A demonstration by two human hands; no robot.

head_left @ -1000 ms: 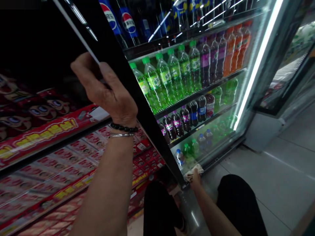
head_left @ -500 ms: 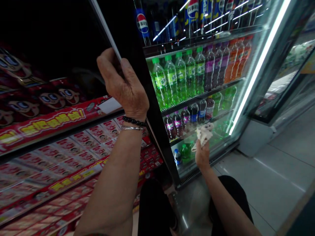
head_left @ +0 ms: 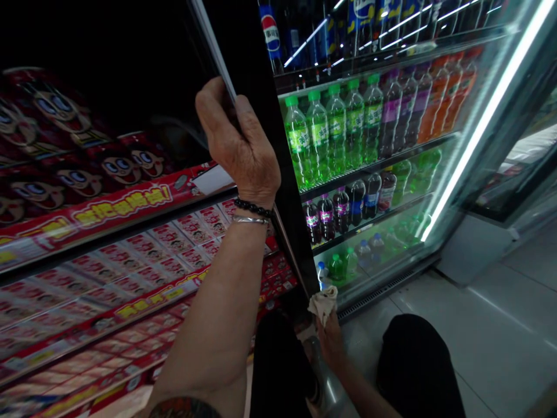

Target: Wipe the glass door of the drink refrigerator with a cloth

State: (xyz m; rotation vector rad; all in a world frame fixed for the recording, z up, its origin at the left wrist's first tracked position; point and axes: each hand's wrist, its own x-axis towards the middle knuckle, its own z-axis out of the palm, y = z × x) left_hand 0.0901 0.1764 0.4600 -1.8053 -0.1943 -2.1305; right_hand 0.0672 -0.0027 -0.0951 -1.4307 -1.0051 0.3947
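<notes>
My left hand (head_left: pixel 241 142), with dark beads and a silver bangle at the wrist, has its fingers wrapped round a pale upright edge strip (head_left: pixel 212 43). This strip runs between the dark shelf bay and the black frame (head_left: pixel 285 162) of a drinks cooler. Low down, a crumpled off-white cloth (head_left: pixel 324 303) is bunched in my right hand (head_left: pixel 331 339). The cloth is at the bottom left corner of the cooler's glass front, by the frame; I cannot tell whether it touches. Behind the glass stand green soda bottles (head_left: pixel 319 133) and smaller dark bottles (head_left: pixel 326 217).
On the left, shelves hold red packages with cartoon faces (head_left: pixel 65 110) and rows of small red-and-white boxes (head_left: pixel 167 238). A bright light tube (head_left: pixel 491 116) runs down the cooler's right side. My dark-clad knees (head_left: pixel 420 366) are bent above the tiled floor (head_left: pixel 500 307). Another cooler (head_left: pixel 478 244) stands at right.
My right hand has moved the cloth down and left, from in front of the lower shelves to the glass's bottom corner. My left hand keeps its grip while the view has shifted slightly left.
</notes>
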